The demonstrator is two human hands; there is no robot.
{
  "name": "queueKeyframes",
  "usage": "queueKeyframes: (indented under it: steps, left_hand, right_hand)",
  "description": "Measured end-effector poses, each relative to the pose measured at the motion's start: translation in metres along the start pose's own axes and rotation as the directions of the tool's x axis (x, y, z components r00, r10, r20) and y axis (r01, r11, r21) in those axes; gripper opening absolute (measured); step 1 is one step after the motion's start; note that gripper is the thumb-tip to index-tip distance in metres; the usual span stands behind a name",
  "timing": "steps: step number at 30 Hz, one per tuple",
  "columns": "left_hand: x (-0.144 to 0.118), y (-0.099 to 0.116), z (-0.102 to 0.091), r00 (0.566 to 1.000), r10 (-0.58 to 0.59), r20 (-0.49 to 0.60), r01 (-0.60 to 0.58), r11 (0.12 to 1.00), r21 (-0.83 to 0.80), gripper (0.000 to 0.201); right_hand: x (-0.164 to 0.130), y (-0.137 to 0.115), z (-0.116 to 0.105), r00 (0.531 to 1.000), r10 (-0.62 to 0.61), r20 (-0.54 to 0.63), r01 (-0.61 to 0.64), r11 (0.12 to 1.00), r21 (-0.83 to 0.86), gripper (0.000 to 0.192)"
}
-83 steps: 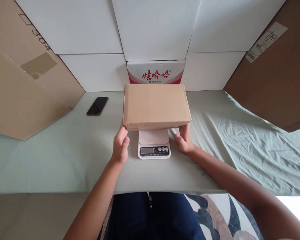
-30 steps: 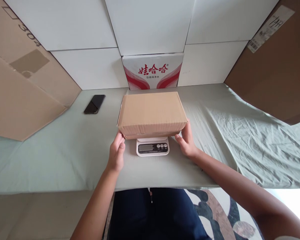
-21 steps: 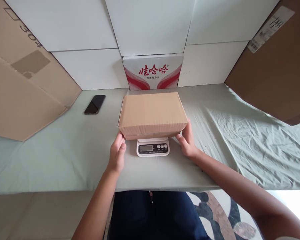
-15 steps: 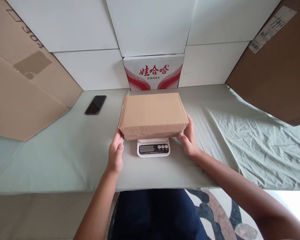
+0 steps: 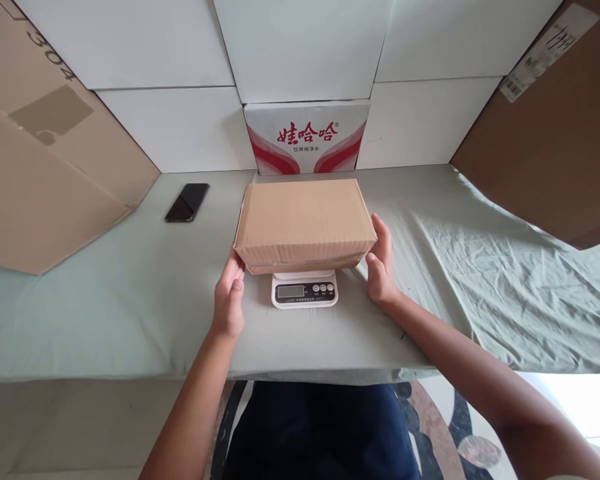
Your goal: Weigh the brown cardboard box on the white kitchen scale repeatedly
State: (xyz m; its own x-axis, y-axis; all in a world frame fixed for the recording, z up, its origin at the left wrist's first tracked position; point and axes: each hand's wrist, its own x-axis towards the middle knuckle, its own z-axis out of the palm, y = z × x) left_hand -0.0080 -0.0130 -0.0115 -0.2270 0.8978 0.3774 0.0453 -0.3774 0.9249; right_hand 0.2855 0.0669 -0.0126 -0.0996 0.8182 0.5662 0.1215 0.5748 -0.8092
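- Broadly, the lower two thirds of the frame is filled by a table draped in a pale green cloth (image 5: 105, 300), smooth on the left and creased toward the right; it serves as the flat bed on which everything else is set.
- Large brown cardboard sheets (image 5: 35, 187) are leaned at the left edge and the upper right of the frame, and white panels (image 5: 300, 47) are stood across the top, so that the work spot is walled in on three sides.
- A white carton with red lettering (image 5: 306, 138) is stood against the back panels at centre top, just behind the work.
- At centre frame a closed brown cardboard box (image 5: 304, 220) is laid flat on a small white scale (image 5: 305, 289); the box overhangs the platform on every side, so that only the front strip with display and buttons is left showing below it.
- The left hand (image 5: 229, 300) is held open against the box's lower left corner, fingers spread and touching the edge, apparently to steady it.
- The right hand (image 5: 381, 263) is cupped open against the box's right end, palm inward; whether any weight is borne by it cannot be told.
- A dark phone (image 5: 187, 202) is laid face up at upper left of the cloth, well apart from the hands.
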Motion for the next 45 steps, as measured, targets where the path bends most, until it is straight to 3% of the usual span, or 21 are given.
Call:
queueKeyframes:
  steps: [9, 15, 21, 26, 29, 33, 36, 39, 42, 45]
  left_hand:
    - [0.001, -0.002, 0.002, 1.0, 0.006, 0.013, -0.006, 0.999, 0.034, 0.078]
    - [0.001, 0.0, 0.002, 0.995, -0.033, 0.091, 0.024, 0.995, 0.097, 0.081]
    - [-0.002, 0.003, 0.001, 0.993, -0.065, 0.095, 0.064, 0.998, 0.006, 0.079]
    - [-0.003, 0.009, 0.003, 0.986, -0.112, 0.124, 0.123, 0.988, -0.088, 0.077]
    - [0.013, 0.021, 0.004, 0.985, -0.1, 0.143, 0.115, 0.988, -0.104, 0.068]
    - [0.069, 0.03, 0.007, 0.994, -0.031, 0.104, 0.044, 0.991, -0.127, 0.042]
    - [0.12, 0.011, 0.015, 0.996, 0.019, 0.092, -0.001, 0.981, -0.195, 0.048]
    - [0.152, -0.027, 0.023, 0.998, -0.05, 0.03, 0.055, 0.972, -0.227, 0.066]
    - [0.159, -0.061, 0.024, 0.982, -0.186, 0.034, 0.189, 0.962, -0.199, 0.072]
    - [0.153, -0.078, 0.026, 0.971, -0.232, 0.054, 0.238, 0.955, -0.178, 0.071]
  right_hand:
    - [0.001, 0.011, -0.005, 0.993, 0.107, -0.042, -0.1, 0.986, 0.137, 0.071]
    - [-0.002, 0.006, -0.003, 0.99, 0.143, -0.008, -0.138, 0.965, 0.223, 0.073]
    - [-0.001, -0.01, 0.001, 0.99, 0.074, 0.116, -0.095, 0.977, 0.189, 0.075]
    - [0.001, -0.007, -0.001, 0.989, 0.123, 0.083, -0.136, 0.976, 0.172, 0.078]
    - [0.015, -0.01, 0.001, 0.996, 0.09, 0.028, -0.093, 0.982, 0.163, 0.083]
    - [0.064, -0.01, 0.01, 0.997, -0.082, -0.011, 0.082, 0.994, 0.065, 0.089]
    - [0.105, 0.009, 0.021, 0.986, -0.168, 0.007, 0.168, 0.985, -0.043, 0.091]
    - [0.126, 0.038, 0.033, 0.992, -0.128, -0.01, 0.127, 0.991, -0.042, 0.09]
    - [0.125, 0.061, 0.038, 0.999, -0.027, -0.028, 0.027, 1.0, -0.006, 0.088]
    - [0.118, 0.07, 0.037, 0.998, 0.061, -0.015, -0.061, 0.998, 0.012, 0.085]
